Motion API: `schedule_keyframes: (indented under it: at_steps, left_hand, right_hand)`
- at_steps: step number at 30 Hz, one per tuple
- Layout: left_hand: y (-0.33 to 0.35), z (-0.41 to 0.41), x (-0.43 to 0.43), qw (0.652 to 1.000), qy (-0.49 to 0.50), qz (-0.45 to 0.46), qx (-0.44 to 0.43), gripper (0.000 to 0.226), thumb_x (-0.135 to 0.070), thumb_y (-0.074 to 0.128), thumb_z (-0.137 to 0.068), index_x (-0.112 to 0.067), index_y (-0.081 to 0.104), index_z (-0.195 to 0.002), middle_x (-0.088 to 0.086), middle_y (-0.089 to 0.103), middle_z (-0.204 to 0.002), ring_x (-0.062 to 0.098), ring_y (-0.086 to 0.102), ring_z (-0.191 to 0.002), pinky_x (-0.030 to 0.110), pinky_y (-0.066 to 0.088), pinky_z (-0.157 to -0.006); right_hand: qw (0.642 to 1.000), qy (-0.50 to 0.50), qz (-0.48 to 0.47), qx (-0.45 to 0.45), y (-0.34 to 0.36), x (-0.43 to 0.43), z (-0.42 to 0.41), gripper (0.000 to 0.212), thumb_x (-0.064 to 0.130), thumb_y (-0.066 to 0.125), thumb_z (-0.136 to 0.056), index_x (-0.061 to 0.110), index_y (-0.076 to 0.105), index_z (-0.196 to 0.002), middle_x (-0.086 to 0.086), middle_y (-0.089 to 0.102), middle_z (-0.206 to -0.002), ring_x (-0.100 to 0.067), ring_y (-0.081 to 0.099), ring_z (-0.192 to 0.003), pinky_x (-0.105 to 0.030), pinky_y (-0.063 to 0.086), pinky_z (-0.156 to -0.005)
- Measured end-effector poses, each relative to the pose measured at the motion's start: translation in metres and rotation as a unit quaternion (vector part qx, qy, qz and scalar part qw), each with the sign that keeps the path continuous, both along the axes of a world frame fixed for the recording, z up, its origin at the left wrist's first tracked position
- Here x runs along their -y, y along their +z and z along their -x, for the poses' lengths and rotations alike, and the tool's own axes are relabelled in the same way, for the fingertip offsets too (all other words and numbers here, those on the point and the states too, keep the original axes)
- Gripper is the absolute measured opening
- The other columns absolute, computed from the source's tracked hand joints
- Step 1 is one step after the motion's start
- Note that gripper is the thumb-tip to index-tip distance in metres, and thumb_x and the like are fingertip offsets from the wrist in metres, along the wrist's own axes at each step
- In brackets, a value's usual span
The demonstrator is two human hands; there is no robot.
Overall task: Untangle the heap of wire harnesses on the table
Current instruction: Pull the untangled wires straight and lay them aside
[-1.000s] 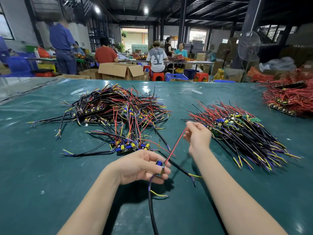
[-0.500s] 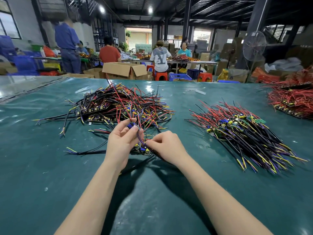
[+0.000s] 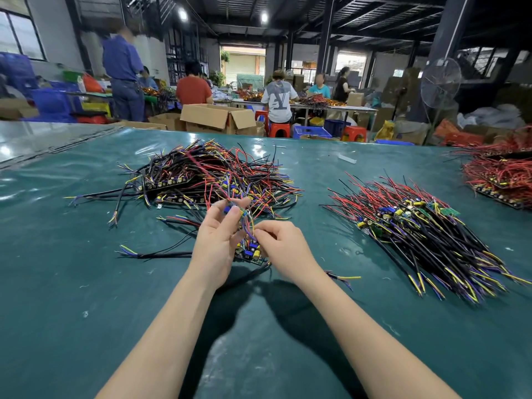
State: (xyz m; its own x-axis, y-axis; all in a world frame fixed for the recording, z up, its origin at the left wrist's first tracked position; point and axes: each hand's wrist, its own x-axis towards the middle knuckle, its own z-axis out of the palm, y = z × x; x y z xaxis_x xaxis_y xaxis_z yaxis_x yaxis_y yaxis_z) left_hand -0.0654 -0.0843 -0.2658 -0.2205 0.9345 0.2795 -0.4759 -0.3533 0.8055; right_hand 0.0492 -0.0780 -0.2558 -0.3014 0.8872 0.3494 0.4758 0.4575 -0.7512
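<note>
On the dark green table mat (image 3: 86,283), the left hand (image 3: 214,243) pinches a small blue component (image 3: 227,209) on thin wires at the near edge of the tangled heap of black, red and yellow wire harnesses (image 3: 207,177). The right hand (image 3: 283,244) grips wires just above a small green circuit board (image 3: 250,251). A sorted pile of black and red harnesses (image 3: 423,228) lies well apart on the right.

A dark steel-beamed ceiling (image 3: 288,7) with two bright lamps (image 3: 183,14) spans the workshop far beyond the hands. Windows (image 3: 17,36) sit high to the left. Ahead, an open cardboard box (image 3: 218,118), red stools (image 3: 279,129) and blue crates (image 3: 312,131) stand by long benches (image 3: 331,106); a pedestal fan (image 3: 440,82) rises to the right beside a dark pillar (image 3: 452,33)
</note>
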Motion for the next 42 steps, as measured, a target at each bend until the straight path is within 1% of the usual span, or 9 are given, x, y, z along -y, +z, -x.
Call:
schedule_keyframes:
  at_steps: [5, 7, 15, 21, 25, 28, 34, 37, 42]
  left_hand:
    - [0.003, 0.003, 0.006, 0.998, -0.059, 0.001, 0.014, 0.016, -0.010, 0.042, -0.092, -0.020, 0.054, -0.088, -0.001, 0.066, -0.078, 0.009, 0.069, -0.072, 0.022, 0.055, -0.058]
    - [0.004, 0.004, 0.007, 0.999, -0.052, 0.001, -0.004, 0.016, -0.010, 0.045, -0.091, -0.020, 0.057, -0.089, -0.001, 0.065, -0.070, 0.006, 0.067, -0.064, 0.022, 0.054, -0.055]
    - [0.008, 0.005, 0.007, 0.999, -0.012, 0.037, 0.001, 0.010, -0.009, 0.048, -0.092, -0.015, 0.056, -0.091, 0.000, 0.070, -0.064, 0.001, 0.059, -0.049, 0.015, 0.051, -0.050]
    - [0.006, 0.003, 0.007, 0.993, 0.019, 0.034, -0.113, 0.013, -0.015, 0.051, -0.091, -0.025, 0.059, -0.095, -0.007, 0.072, -0.071, 0.001, 0.061, -0.057, 0.018, 0.048, -0.045]
    - [0.006, 0.004, 0.007, 0.982, 0.038, 0.120, -0.144, 0.010, -0.028, 0.052, -0.092, -0.027, 0.061, -0.088, -0.008, 0.065, -0.066, 0.000, 0.052, -0.047, 0.017, 0.045, -0.047]
    - [0.007, 0.002, 0.009, 0.970, -0.031, 0.228, -0.079, 0.021, -0.031, 0.056, -0.089, -0.012, 0.060, -0.081, -0.001, 0.054, -0.062, 0.001, 0.052, -0.039, 0.014, 0.045, -0.039]
    - [0.011, -0.007, 0.013, 0.937, -0.111, 0.277, 0.180, 0.010, 0.002, 0.053, -0.088, 0.002, 0.057, -0.078, 0.010, 0.065, -0.055, 0.014, 0.064, -0.048, 0.017, 0.053, -0.045]
    - [0.007, -0.018, 0.014, 0.942, -0.080, 0.264, 0.191, 0.011, 0.004, 0.054, -0.088, -0.004, 0.056, -0.080, 0.009, 0.066, -0.055, 0.017, 0.062, -0.063, 0.016, 0.053, -0.047]
    - [0.004, -0.021, 0.012, 0.975, 0.030, 0.209, 0.067, 0.014, 0.001, 0.058, -0.087, -0.005, 0.059, -0.074, 0.006, 0.064, -0.062, 0.006, 0.062, -0.048, 0.015, 0.053, -0.049]
  right_hand:
    - [0.969, 0.092, 0.191, -0.123, 0.007, 0.003, -0.006, 0.020, 0.005, 0.046, -0.092, -0.007, 0.061, -0.086, 0.002, 0.037, -0.046, 0.001, 0.034, -0.031, -0.009, 0.027, -0.036]
    - [0.954, 0.107, 0.242, -0.142, 0.010, 0.002, -0.010, 0.021, 0.009, 0.048, -0.093, 0.003, 0.060, -0.077, 0.001, 0.038, -0.047, 0.001, 0.032, -0.029, -0.010, 0.020, -0.030]
    - [0.941, 0.154, 0.235, -0.187, 0.007, -0.002, -0.014, 0.024, 0.006, 0.054, -0.090, 0.012, 0.060, -0.067, 0.005, 0.055, -0.050, -0.003, 0.041, -0.038, -0.013, 0.025, -0.035]
    - [0.942, 0.169, 0.269, -0.110, 0.009, 0.000, -0.015, 0.030, 0.008, 0.052, -0.092, 0.014, 0.059, -0.063, 0.006, 0.044, -0.047, -0.002, 0.033, -0.037, -0.012, 0.020, -0.035]
    - [0.931, 0.145, 0.289, -0.170, 0.011, -0.001, -0.016, 0.025, 0.003, 0.053, -0.090, 0.009, 0.058, -0.067, 0.002, 0.047, -0.047, -0.003, 0.037, -0.037, -0.013, 0.020, -0.034]
    - [0.947, 0.099, 0.257, -0.165, 0.009, -0.002, -0.014, 0.023, 0.003, 0.056, -0.088, 0.012, 0.060, -0.067, -0.001, 0.049, -0.051, -0.003, 0.042, -0.037, -0.013, 0.026, -0.036]
    - [0.952, 0.032, 0.211, -0.217, 0.009, -0.003, -0.016, 0.028, 0.000, 0.055, -0.087, 0.014, 0.059, -0.063, 0.005, 0.053, -0.049, -0.002, 0.045, -0.039, -0.012, 0.028, -0.034]
    - [0.962, 0.024, 0.186, -0.200, 0.007, -0.001, -0.011, 0.027, -0.002, 0.055, -0.087, 0.012, 0.058, -0.064, -0.001, 0.055, -0.054, 0.001, 0.046, -0.036, -0.012, 0.029, -0.033]
    - [0.986, -0.031, 0.113, -0.117, 0.003, -0.001, -0.006, 0.029, 0.001, 0.057, -0.083, 0.016, 0.052, -0.059, -0.003, 0.058, -0.056, -0.006, 0.055, -0.043, -0.014, 0.034, -0.036]
